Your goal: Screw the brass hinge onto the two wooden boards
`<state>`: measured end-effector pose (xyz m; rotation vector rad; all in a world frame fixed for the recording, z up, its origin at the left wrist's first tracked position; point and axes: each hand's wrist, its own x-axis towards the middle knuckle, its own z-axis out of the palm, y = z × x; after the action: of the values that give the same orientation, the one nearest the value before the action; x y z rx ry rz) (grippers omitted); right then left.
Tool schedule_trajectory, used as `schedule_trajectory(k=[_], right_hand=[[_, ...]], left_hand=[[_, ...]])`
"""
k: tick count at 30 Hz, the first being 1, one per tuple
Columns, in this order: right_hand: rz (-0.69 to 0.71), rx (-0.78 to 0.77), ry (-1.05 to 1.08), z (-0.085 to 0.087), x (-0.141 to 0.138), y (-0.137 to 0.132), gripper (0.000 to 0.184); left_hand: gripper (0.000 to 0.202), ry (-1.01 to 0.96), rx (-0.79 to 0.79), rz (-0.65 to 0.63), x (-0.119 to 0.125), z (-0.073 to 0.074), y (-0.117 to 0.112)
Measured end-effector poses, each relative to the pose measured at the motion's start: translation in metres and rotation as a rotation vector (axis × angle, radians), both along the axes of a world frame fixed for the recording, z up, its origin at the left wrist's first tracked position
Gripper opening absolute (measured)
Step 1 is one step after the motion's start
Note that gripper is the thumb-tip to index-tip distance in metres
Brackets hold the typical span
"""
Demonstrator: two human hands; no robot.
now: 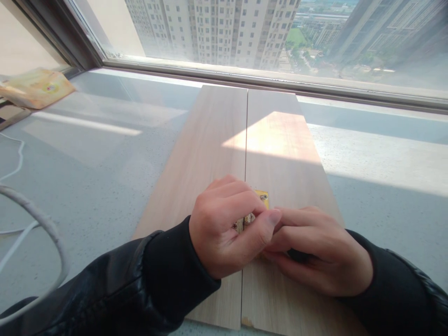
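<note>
**Both hands closed over a brass hinge at the seam of two boards**

Two pale wood-grain boards, the left board (206,149) and the right board (280,140), lie side by side on the grey table (105,163), their long axes running toward the window. A brass-yellow hinge (263,195) straddles their seam, one screw head showing, the rest hidden. The left hand (227,228) curls its fingers over it; whether they grip it cannot be told. The right hand (322,252) lies touching alongside, its fingers curled in; what they hold cannot be told. A white cable (45,224) loops nearby.
</note>
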<state>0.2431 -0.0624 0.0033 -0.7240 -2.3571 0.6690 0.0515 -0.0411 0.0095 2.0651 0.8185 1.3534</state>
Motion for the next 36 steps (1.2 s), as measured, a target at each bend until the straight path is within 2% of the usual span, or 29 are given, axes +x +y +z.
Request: schedule_trajectory(k=[2,8,12,16,24,26,31,36], right_hand=[[-0.004,-0.003,-0.006,0.000,0.000,0.000,0.007],[-0.006,-0.005,-0.046,0.000,-0.002,-0.001,0.019],[-0.012,0.002,-0.039,-0.005,-0.002,-0.002,0.013],[0.009,-0.053,0.025,-0.010,0.000,-0.002,0.004],[0.072,-0.167,0.074,-0.005,0.002,0.000,0.008],[0.050,-0.139,0.036,-0.004,0.000,0.001,0.004],[0.005,-0.032,-0.008,-0.007,-0.002,0.001,0.007],[0.061,-0.132,0.022,-0.009,0.001,0.001,0.010]], left_hand=[[0.025,-0.003,0.004,-0.002,0.000,0.000,0.000],[0.024,-0.014,0.001,-0.011,0.002,-0.001,0.000],[0.023,0.007,0.008,-0.025,0.002,-0.001,0.001],[0.023,0.017,0.009,-0.034,0.001,0.000,0.001],[0.025,0.012,0.021,-0.036,0.001,-0.001,0.000],[0.025,0.003,0.025,-0.039,0.000,-0.001,0.000],[0.024,0.009,0.027,-0.051,0.002,-0.001,0.001],[0.024,0.018,0.024,-0.057,0.002,-0.001,0.000]])
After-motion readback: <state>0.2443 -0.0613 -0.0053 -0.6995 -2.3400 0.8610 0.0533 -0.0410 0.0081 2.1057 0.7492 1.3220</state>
